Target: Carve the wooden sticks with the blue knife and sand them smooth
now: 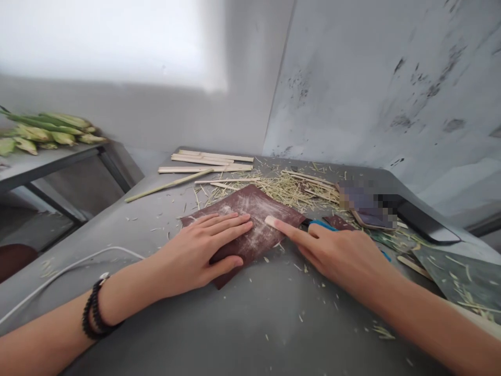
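Observation:
A brown sheet of sandpaper (256, 209), dusted with pale powder, lies on the grey table. My left hand (211, 243) rests flat on its left part, fingers stretched out. Over the sheet's right side, my right hand (332, 245) grips a small pale piece of wood (271, 221) and presses it against the sandpaper with the index finger. Most of that piece is hidden under the fingertip. Behind the right hand shows a blue handle (323, 224), partly covered.
Split bamboo strips (211, 161) and a heap of shavings (282, 190) lie behind the sandpaper. At the right are a phone (371, 216) and a black device (426, 219). A white cable (78, 266) crosses the left side. Corn ears (50, 130) sit on another table.

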A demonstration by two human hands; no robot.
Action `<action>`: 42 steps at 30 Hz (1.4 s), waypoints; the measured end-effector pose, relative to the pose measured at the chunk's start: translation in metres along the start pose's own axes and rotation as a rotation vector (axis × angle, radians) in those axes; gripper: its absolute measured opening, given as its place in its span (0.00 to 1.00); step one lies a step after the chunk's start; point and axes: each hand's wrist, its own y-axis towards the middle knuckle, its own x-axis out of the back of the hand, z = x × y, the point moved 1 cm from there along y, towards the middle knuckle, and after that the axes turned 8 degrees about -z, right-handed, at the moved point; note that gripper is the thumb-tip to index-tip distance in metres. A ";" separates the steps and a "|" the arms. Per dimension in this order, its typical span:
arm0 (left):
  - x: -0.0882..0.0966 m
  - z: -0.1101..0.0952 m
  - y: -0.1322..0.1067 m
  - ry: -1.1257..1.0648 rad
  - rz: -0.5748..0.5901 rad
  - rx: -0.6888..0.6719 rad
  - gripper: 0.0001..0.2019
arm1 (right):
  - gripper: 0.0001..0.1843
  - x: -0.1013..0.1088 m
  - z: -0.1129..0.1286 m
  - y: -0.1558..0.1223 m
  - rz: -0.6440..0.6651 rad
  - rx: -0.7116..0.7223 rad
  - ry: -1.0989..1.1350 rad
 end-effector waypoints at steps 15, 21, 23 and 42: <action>-0.002 0.001 -0.002 0.001 0.022 0.014 0.28 | 0.25 0.004 -0.054 0.006 0.154 -0.513 0.594; -0.002 0.002 -0.005 0.003 0.031 0.027 0.29 | 0.31 0.021 -0.044 -0.004 0.460 -0.663 1.449; -0.001 0.002 -0.005 0.008 0.037 0.031 0.29 | 0.32 0.019 -0.040 -0.006 0.465 -0.636 1.495; -0.002 0.000 -0.005 -0.050 0.013 0.056 0.30 | 0.27 -0.007 -0.004 -0.003 0.027 -0.110 0.389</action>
